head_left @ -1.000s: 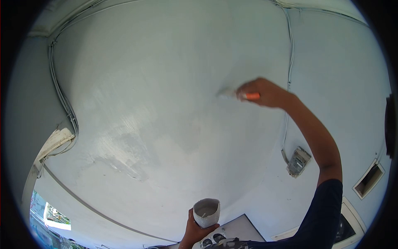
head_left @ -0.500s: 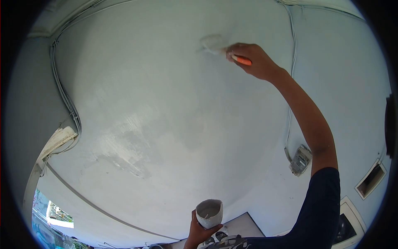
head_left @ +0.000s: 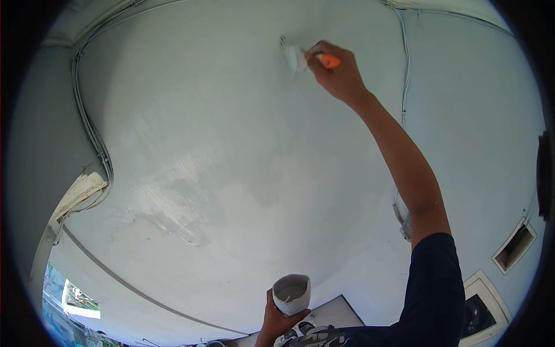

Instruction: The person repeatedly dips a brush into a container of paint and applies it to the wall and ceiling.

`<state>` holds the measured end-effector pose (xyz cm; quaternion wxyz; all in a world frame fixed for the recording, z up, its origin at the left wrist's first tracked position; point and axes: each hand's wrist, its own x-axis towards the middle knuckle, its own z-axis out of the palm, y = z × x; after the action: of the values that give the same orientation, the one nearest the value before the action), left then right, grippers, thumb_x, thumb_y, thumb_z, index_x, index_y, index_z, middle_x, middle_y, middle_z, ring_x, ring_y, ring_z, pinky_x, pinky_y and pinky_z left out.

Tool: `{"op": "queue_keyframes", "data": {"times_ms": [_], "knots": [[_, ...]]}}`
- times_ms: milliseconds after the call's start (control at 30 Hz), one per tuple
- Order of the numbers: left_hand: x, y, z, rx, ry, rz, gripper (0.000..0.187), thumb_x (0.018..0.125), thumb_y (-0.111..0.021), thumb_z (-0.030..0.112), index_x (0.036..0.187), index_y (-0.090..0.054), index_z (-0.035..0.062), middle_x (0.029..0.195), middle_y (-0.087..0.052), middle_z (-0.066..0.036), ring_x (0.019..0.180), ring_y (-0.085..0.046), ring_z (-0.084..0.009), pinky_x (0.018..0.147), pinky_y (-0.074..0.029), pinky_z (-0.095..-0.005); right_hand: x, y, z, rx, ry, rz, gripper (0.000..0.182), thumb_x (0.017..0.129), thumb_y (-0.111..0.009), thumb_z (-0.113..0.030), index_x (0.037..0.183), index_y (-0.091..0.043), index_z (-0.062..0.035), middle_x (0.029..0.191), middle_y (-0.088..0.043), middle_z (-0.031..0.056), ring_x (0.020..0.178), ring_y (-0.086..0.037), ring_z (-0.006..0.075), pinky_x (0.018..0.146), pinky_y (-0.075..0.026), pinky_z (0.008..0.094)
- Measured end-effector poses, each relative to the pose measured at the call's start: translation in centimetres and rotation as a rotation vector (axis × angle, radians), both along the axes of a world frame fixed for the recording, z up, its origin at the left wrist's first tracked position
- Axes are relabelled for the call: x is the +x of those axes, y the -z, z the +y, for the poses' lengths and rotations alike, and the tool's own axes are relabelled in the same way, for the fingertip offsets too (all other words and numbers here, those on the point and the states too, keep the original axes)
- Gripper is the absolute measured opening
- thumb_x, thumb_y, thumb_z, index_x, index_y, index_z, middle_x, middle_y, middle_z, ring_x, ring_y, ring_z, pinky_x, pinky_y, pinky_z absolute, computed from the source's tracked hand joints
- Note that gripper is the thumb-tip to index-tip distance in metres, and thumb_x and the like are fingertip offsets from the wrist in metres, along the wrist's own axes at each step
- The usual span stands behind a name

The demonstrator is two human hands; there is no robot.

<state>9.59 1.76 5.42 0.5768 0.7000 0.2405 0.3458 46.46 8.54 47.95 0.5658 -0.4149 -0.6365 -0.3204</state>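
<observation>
My right hand [head_left: 336, 72] is raised high and wrapped round the orange handle of a paintbrush [head_left: 293, 58]. The brush's white, paint-covered head is against the pale grey wall [head_left: 248, 121]. Low in the view, my left hand [head_left: 280, 320] grips a whitish, paint-coated cup [head_left: 291, 295] with its open mouth facing me. Inside the cup is light grey paint, and a small whitish strip shows at its inner wall. Lower on the wall, left of centre, is a rough patch [head_left: 170, 214] with lighter streaks.
Cables [head_left: 87, 115] run down the wall's left side to a broken, pale ledge [head_left: 81, 194]. Another cable [head_left: 406, 69] drops behind my right arm to a grey box [head_left: 406, 226], mostly hidden. At right are a recessed opening [head_left: 514, 247] and a white-framed window [head_left: 481, 312].
My right hand has moved up and slightly left with the paintbrush, whose head has turned more upright. The forearm now covers most of the grey box. My left hand and the cup are almost still.
</observation>
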Motion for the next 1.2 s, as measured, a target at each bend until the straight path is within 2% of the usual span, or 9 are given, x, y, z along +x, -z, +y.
{"op": "queue_keyframes", "data": {"times_ms": [167, 267, 467, 533, 633, 867, 933, 1033, 1200], "knots": [[-1.0, 0.3, -0.4, -0.019, -0.055, -0.002, 0.101, 0.064, -0.102, 0.028, 0.139, -0.041, -0.002, 0.132, -0.054, -0.017, 0.125, -0.06, -0.0278, 0.105, -0.051, -0.0414, -1.5, 1.0, -2.0, -0.439, 0.271, -0.017, 0.011, 0.089, -0.069, -0.012, 0.096, -0.068, -0.0034, 0.079, -0.071, 0.0067, 0.067, -0.065, 0.0162, 0.063, -0.054, 0.031], [-2.2, 0.9, -0.4, -0.002, -0.072, 0.009, 0.1, 0.064, -0.102, 0.028, 0.139, -0.043, -0.0018, 0.132, -0.054, -0.017, 0.125, -0.06, -0.0284, 0.104, -0.051, -0.0418, -1.2, -0.2, -2.8, -1.038, 0.372, 0.201, 0.016, 0.089, -0.07, -0.015, 0.098, -0.072, -0.0016, 0.087, -0.074, 0.01, 0.078, -0.074, 0.018, 0.071, -0.062, 0.0307], [-1.9, 0.5, 0.3, 0.015, -0.049, -0.006, 0.1, 0.065, -0.102, 0.029, 0.14, -0.044, -0.0015, 0.133, -0.053, -0.016, 0.126, -0.059, -0.0289, 0.106, -0.05, -0.0417, -0.6, -4.9, -0.6, -0.336, 0.116, 0.162, 0.022, 0.089, -0.074, -0.019, 0.1, -0.075, -0.0006, 0.085, -0.076, 0.0076, 0.077, -0.074, 0.0179, 0.068, -0.061, 0.031], [-1.8, 0.3, 0.3, 0.029, -0.053, 0.005, 0.1, 0.065, -0.102, 0.029, 0.14, -0.044, -0.0016, 0.133, -0.053, -0.016, 0.126, -0.059, -0.0287, 0.106, -0.05, -0.0415, -2.0, -5.5, -0.2, 0.149, -0.183, 0.192, 0.016, 0.094, -0.069, -0.015, 0.103, -0.075, -0.0022, 0.086, -0.075, 0.0064, 0.077, -0.073, 0.0161, 0.065, -0.059, 0.0287], [-1.5, 0.3, 0.3, 0.022, -0.058, -0.037, 0.099, 0.065, -0.102, 0.028, 0.139, -0.043, -0.0014, 0.133, -0.054, -0.016, 0.126, -0.059, -0.0284, 0.106, -0.05, -0.0415, -0.8, -3.6, 0.9, 0.294, -0.169, 0.067, 0.014, 0.097, -0.066, -0.013, 0.105, -0.074, -0.0038, 0.085, -0.075, 0.0061, 0.076, -0.073, 0.0148, 0.063, -0.057, 0.0281], [-2.4, 1.5, 0.4, -0.041, -0.062, -0.03, 0.099, 0.065, -0.102, 0.026, 0.138, -0.041, -0.0012, 0.131, -0.056, -0.017, 0.124, -0.06, -0.0278, 0.105, -0.051, -0.0412, 0.4, 7.2, -3.0, -0.436, 0.001, 0.255, 0.011, 0.095, -0.064, -0.012, 0.095, -0.069, -0.0018, 0.077, -0.069, 0.0065, 0.067, -0.07, 0.016, 0.064, -0.056, 0.03], [-2.5, 2.1, 0.4, -0.036, -0.049, -0.002, 0.099, 0.065, -0.102, 0.026, 0.138, -0.04, -0.0012, 0.132, -0.056, -0.017, 0.124, -0.06, -0.0277, 0.105, -0.051, -0.0411, 0.6, 7.9, -4.6, -0.963, 0.132, 0.346, 0.012, 0.095, -0.067, -0.011, 0.098, -0.072, -0.0009, 0.093, -0.072, 0.0073, 0.08, -0.071, 0.0136, 0.07, -0.066, 0.031], [-2.2, 1.6, 0.5, -0.034, -0.048, 0.005, 0.099, 0.065, -0.102, 0.027, 0.138, -0.041, -0.001, 0.132, -0.056, -0.017, 0.124, -0.06, -0.0275, 0.105, -0.051, -0.041, 1.2, 7.4, -4.9, -1.023, 0.18, 0.351, 0.011, 0.092, -0.068, -0.01, 0.095, -0.073, 0.0, 0.094, -0.072, 0.0085, 0.08, -0.072, 0.0148, 0.07, -0.066, 0.0314], [-1.3, 1.1, 0.5, 0.009, -0.031, -0.027, 0.099, 0.065, -0.102, 0.027, 0.138, -0.04, -0.0009, 0.132, -0.057, -0.017, 0.124, -0.061, -0.0276, 0.105, -0.051, -0.0408, 4.9, -1.9, -3.0, -0.208, 0.006, 0.252, 0.017, 0.1, -0.07, -0.012, 0.115, -0.074, -0.0052, 0.106, -0.075, 0.0039, 0.092, -0.072, 0.0136, 0.07, -0.066, 0.0306]]}}
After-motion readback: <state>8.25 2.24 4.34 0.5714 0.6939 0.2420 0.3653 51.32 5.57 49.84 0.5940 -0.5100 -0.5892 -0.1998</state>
